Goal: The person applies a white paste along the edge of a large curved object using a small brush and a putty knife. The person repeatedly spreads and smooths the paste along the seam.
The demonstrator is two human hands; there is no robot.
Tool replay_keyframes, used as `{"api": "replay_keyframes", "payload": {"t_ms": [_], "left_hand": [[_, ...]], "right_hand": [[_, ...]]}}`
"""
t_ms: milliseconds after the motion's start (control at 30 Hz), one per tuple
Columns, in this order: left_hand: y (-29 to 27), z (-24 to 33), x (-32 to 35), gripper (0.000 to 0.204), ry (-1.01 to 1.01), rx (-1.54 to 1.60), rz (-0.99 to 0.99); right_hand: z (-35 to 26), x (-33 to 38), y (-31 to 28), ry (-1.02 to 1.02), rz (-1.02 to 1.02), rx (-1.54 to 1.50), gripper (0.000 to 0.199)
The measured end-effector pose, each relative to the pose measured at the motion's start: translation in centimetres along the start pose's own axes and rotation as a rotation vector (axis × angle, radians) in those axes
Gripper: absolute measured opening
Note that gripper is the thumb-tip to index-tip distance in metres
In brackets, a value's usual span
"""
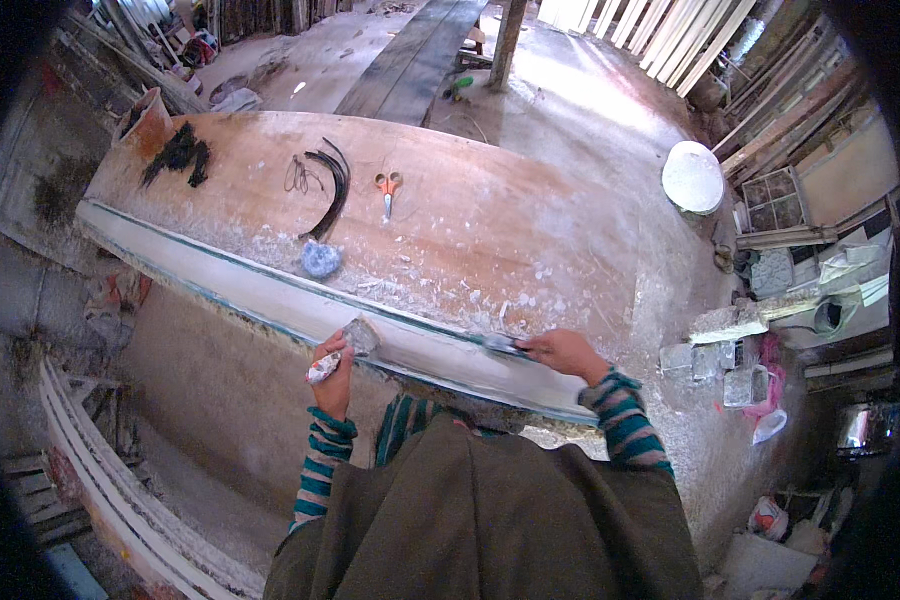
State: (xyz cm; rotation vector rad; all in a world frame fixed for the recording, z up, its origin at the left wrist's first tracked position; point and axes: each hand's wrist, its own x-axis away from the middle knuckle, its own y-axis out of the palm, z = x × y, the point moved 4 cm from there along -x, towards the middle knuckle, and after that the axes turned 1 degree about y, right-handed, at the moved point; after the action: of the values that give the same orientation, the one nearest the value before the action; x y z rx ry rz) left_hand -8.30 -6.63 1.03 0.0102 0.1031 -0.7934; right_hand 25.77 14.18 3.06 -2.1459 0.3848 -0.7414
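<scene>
My left hand (pixel 333 375) is closed around a scraper with a white-smeared handle (pixel 322 367) and a broad, plaster-coated grey blade (pixel 361 337). That blade is over a long white plaster strip (pixel 270 294) with teal edges, lying along the near side of the table. Farther right, my right hand (pixel 567 354) grips a small spatula (pixel 503 343) by its dark handle. Its pale tip is at the strip's far edge; whether it touches cannot be made out. A bluish-white crumpled lump (pixel 321 260) rests just beyond the strip.
White crumbs dot the wooden table (pixel 440 200). On it lie orange-handled scissors (pixel 388 193), dark curved strips (pixel 335 190), a thin wire coil (pixel 298 175), a black tangled bundle (pixel 178 156) and an orange bucket (pixel 146 120). A round white-topped container (pixel 693 178) stands right.
</scene>
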Motion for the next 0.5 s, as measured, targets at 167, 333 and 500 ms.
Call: {"api": "replay_keyframes", "payload": {"t_ms": [167, 333, 500], "left_hand": [[0.3, 0.5, 0.4, 0.015, 0.065, -0.096, 0.018], [0.6, 0.9, 0.5, 0.018, 0.082, -0.062, 0.008], [6.6, 1.1, 0.7, 0.018, -0.005, 0.137, -0.247]], "right_hand": [[-8.6, -8.6, 0.1, -0.078, 0.067, 0.004, 0.032], [-5.0, -6.9, -1.6, -0.08, 0.112, -0.304, 0.033], [2.3, 1.5, -0.9, 0.382, 0.021, -0.612, 0.025]]}}
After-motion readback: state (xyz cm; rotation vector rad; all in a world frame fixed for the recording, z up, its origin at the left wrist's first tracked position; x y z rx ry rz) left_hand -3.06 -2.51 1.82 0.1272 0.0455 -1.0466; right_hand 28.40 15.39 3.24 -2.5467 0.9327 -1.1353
